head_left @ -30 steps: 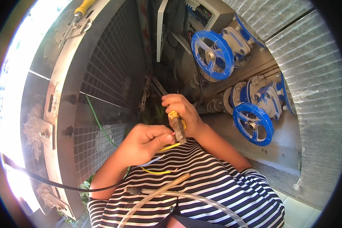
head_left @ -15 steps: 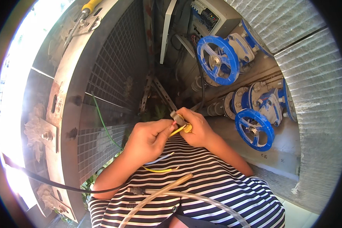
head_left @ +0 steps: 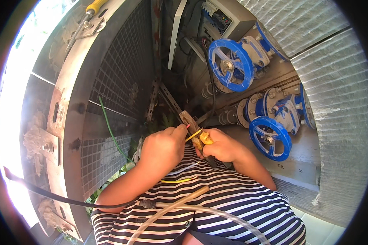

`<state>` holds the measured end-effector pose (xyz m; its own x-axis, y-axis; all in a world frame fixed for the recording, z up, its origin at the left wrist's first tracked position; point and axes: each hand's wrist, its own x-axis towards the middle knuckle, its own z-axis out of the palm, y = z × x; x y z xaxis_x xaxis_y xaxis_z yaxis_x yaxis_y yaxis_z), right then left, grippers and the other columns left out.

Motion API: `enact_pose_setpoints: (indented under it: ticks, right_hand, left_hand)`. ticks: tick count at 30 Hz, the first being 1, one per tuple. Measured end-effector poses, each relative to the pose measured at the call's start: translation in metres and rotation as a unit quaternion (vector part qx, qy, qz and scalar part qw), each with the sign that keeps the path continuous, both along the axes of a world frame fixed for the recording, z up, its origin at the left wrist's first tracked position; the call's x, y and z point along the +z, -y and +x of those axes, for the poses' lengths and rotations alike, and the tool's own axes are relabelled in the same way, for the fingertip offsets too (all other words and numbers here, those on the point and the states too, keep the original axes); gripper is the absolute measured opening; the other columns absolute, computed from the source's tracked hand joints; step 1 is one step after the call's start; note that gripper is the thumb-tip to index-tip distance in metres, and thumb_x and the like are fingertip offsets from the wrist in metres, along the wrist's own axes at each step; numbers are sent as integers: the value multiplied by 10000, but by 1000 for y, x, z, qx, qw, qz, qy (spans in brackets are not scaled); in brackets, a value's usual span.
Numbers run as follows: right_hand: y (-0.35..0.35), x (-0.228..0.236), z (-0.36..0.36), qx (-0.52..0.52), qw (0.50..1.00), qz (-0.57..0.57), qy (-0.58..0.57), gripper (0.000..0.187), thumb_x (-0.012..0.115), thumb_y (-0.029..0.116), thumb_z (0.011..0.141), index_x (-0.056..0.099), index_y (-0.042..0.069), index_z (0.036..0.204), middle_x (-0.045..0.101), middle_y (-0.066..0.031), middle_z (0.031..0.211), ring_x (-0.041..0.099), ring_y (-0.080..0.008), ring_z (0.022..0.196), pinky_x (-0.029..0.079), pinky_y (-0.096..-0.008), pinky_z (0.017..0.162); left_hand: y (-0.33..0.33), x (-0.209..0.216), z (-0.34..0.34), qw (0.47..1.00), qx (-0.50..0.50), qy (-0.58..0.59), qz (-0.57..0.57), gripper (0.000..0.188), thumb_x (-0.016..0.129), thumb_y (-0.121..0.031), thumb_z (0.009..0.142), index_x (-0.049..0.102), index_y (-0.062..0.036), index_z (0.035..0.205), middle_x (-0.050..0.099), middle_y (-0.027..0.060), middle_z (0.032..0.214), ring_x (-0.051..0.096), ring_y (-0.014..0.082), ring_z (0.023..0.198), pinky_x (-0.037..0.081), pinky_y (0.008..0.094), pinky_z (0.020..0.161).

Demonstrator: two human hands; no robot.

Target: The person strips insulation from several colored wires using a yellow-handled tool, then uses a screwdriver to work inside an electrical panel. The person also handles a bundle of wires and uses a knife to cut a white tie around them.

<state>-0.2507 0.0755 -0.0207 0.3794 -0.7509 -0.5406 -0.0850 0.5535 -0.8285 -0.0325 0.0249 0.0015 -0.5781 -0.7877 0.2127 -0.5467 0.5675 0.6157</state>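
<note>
My left hand [head_left: 164,148] is closed, its fingertips pinching a thin wire with a red end [head_left: 187,127]. My right hand [head_left: 221,146] wraps round a worn hand tool with a long, scuffed brown body [head_left: 188,119] and a yellow part [head_left: 207,138]; its exact kind is unclear. Between the hands a yellow wire [head_left: 193,135] crosses close to the tool; I cannot tell whether they touch. Below the left wrist, a yellow-green wire [head_left: 176,180] and a pale blue wire [head_left: 186,168] stick out over the striped shirt.
Two blue handwheel valves [head_left: 230,65] [head_left: 270,139] are on the right. An opened electrical box [head_left: 229,20] stands behind. At left is a metal-framed mesh panel [head_left: 122,57] with a yellow-handled screwdriver [head_left: 95,7]. A black cable [head_left: 69,198] and clear tube [head_left: 169,212] cross in front.
My right hand has turned the tool and lowered slightly, showing more of its brown body. My left hand has shifted a little right and its fingers have curled more.
</note>
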Motion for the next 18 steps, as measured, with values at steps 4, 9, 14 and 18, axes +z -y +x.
enact_pose_setpoints:
  ticks: [4, 9, 14, 18]
  right_hand:
    - [2, 20, 16, 29, 963, -123, -240, 332, 594, 69, 815, 590, -51, 1125, 700, -202, 946, 705, -357, 895, 532, -395, 825]
    - [0, 11, 22, -9, 965, -195, -176, 385, 585, 49, 808, 552, -41, 1182, 691, -214, 997, 686, -369, 969, 513, -394, 870]
    - [2, 5, 32, -14, 959, -217, -183, 368, 577, 43, 811, 544, -33, 1169, 688, -214, 1005, 677, -381, 971, 506, -411, 858]
    - [1, 27, 29, 33, 968, -119, -218, 325, 600, 65, 835, 571, -36, 1143, 687, -247, 970, 678, -414, 938, 507, -437, 807]
  left_hand:
    - [4, -1, 6, 998, -9, -35, 45, 106, 695, -31, 887, 705, -5, 989, 672, 175, 756, 675, 363, 662, 529, 413, 563]
    - [6, 7, 13, 993, -25, -83, 80, 110, 690, -38, 911, 716, 11, 1006, 689, 193, 797, 684, 362, 683, 533, 390, 587]
    - [1, 11, 21, 996, -22, -69, 48, 116, 694, -36, 906, 703, 1, 1017, 681, 175, 781, 679, 351, 662, 525, 398, 559]
    - [-1, 6, 24, 999, -20, -18, 25, 136, 697, -27, 897, 694, -16, 1033, 676, 165, 771, 669, 346, 639, 514, 414, 533]
